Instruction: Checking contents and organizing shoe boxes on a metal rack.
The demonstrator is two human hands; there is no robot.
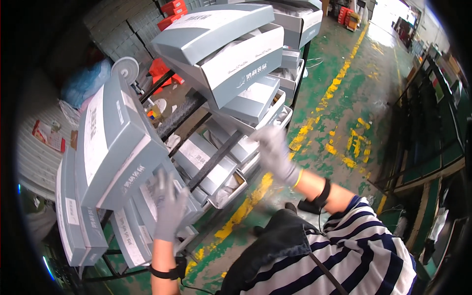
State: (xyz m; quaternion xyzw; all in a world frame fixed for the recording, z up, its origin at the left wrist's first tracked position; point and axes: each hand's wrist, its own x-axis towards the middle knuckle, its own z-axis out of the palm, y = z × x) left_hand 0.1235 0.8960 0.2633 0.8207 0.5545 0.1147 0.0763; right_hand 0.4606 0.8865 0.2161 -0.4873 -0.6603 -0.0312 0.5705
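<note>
My left hand (170,209), in a thin grey glove, is raised in front of the grey-and-white shoeboxes on the lower left of a rack. Its fingers point up and stand apart, with nothing visible in them. Closest to it is a large closed box (120,142), standing tilted on the rack. My right hand (276,153), gloved too, hovers by the rack's right side, near a dark bar (216,160). Motion smears its fingers, and no held thing shows. Above it sits a box (243,66) with its lid (211,29) askew and pale wrapping showing inside.
More boxes (209,164) fill the lower shelves, some partly uncovered. Left of the rack are a blue plastic bag (87,83) and a round white disc (125,69). Yellow lines (339,81) cross the worn green floor. Dark metal racking (432,132) stands on the right.
</note>
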